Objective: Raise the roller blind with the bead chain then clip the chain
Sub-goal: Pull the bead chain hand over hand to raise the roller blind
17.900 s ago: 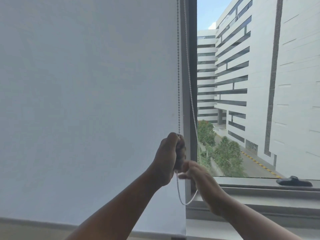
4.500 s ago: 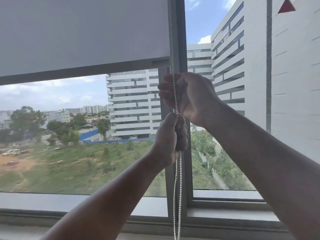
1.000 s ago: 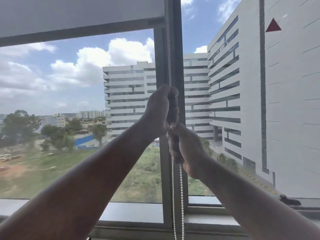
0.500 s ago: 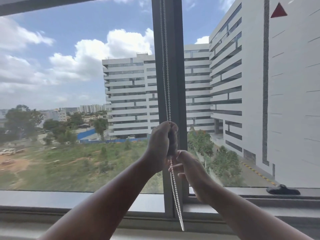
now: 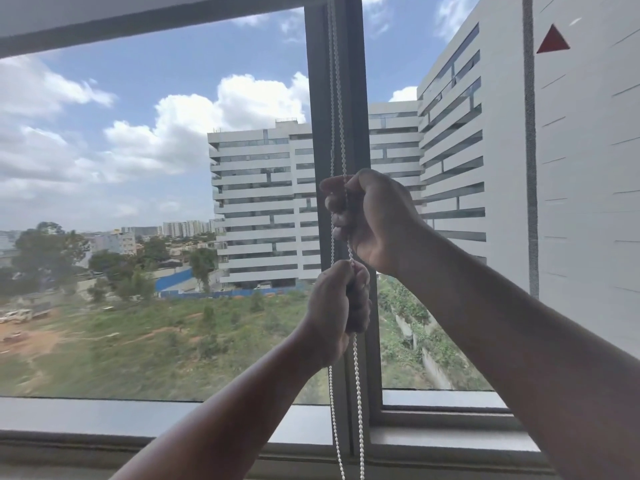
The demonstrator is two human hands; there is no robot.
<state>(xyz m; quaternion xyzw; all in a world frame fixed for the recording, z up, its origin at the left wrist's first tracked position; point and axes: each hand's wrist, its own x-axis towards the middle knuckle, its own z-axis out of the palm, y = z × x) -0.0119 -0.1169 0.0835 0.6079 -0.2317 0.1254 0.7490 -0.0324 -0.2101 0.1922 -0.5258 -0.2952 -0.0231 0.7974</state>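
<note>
Gripping the bead chain (image 5: 338, 98) against the window mullion (image 5: 356, 98): right hand (image 5: 374, 216) clenched above, left hand (image 5: 337, 306) clenched below. Roller blind (image 5: 104, 15) sits at top edge.

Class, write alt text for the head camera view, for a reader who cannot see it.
Two bare hands grip a white bead chain in front of a grey window frame, the right hand above the left hand. The roller blind is raised almost to the top, showing white buildings, clouds and greenery outside.
</note>
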